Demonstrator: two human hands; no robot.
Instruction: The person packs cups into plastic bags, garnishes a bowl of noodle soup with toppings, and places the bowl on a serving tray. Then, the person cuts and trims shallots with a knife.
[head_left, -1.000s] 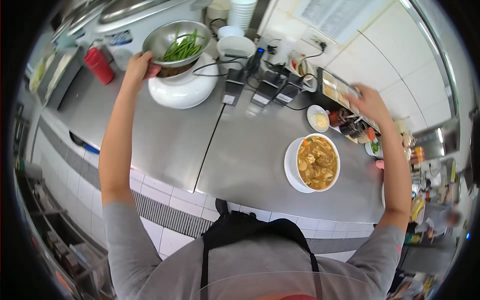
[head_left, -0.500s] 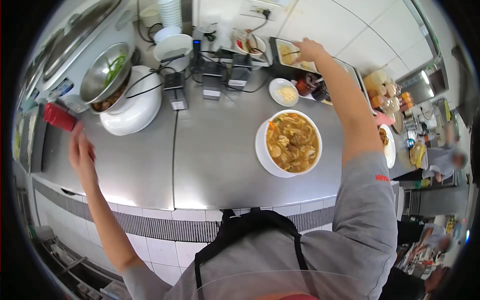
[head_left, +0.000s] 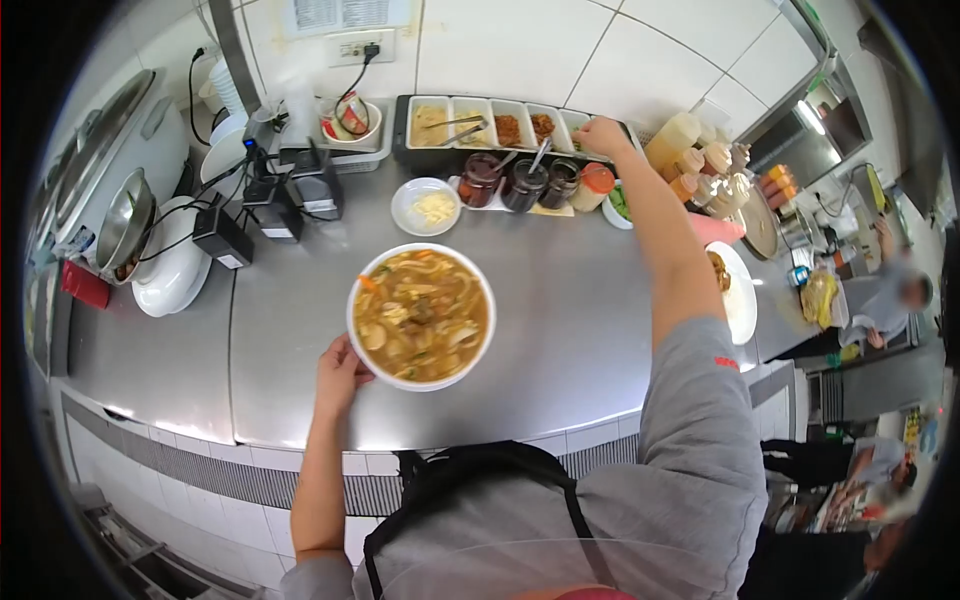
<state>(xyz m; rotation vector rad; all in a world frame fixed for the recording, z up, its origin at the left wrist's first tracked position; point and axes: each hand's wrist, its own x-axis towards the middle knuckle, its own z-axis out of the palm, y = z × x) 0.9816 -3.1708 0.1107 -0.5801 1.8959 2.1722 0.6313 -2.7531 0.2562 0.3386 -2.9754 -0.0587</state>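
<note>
A white bowl of noodle soup point(head_left: 421, 317) with vegetables stands on the steel counter before me. My left hand point(head_left: 341, 374) is at its lower left side, fingers curled against the rim, partly hidden by the bowl. My right hand point(head_left: 606, 138) reaches to the right end of a black topping tray point(head_left: 402, 150), over a white compartment with something green. Its fingers are bunched together, and what they hold is hidden. Metal tongs point(head_left: 455, 128) lie across the left compartments. A small white plate of chopped pale garlic-like bits point(head_left: 433, 208) sits behind the bowl.
Sauce jars with spoons point(head_left: 524, 185) stand before the tray. Squeeze bottles point(head_left: 690, 160) and a plate of food point(head_left: 738, 295) are on the right. Black boxes with cables point(head_left: 270, 208) and a white lidded pot point(head_left: 172, 262) stand left. Co-workers point(head_left: 885, 300) are at far right.
The view has shifted right. My left hand has come from near the red container to the bowl's side. My right hand has moved from the tray's left compartments to its right end.
</note>
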